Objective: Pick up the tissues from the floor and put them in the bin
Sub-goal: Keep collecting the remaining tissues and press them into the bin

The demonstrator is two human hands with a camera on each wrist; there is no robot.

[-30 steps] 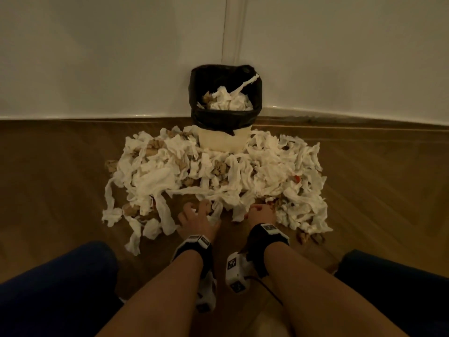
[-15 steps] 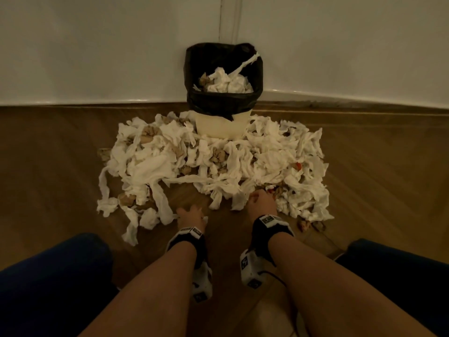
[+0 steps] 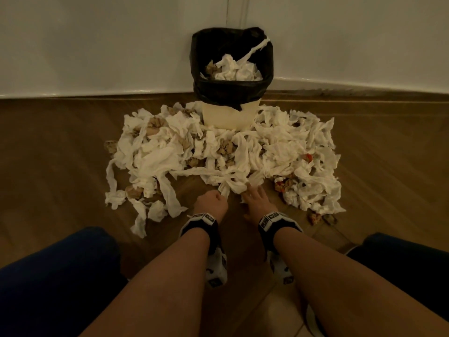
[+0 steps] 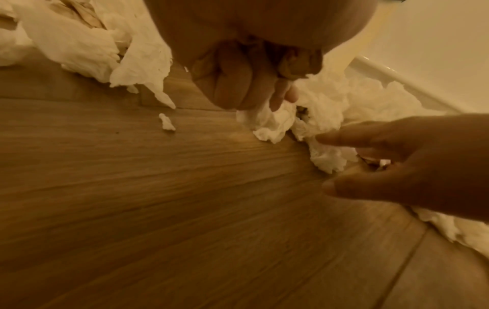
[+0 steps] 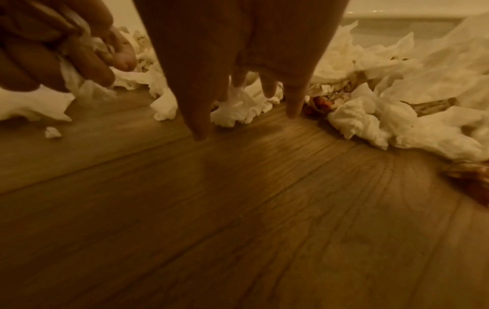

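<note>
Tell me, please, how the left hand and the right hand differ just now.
The left hand is curled into a fist, gripping white tissue; the right hand has straight, spread fingers reaching into the tissue pile. Both wear wrist cameras and sit low at the pile's near edge.

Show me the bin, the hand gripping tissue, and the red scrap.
bin (image 3: 230, 115): head view, cream front wall.
left hand (image 3: 211, 200): head view, knuckles.
red scrap (image 3: 309, 156): head view, its middle.
</note>
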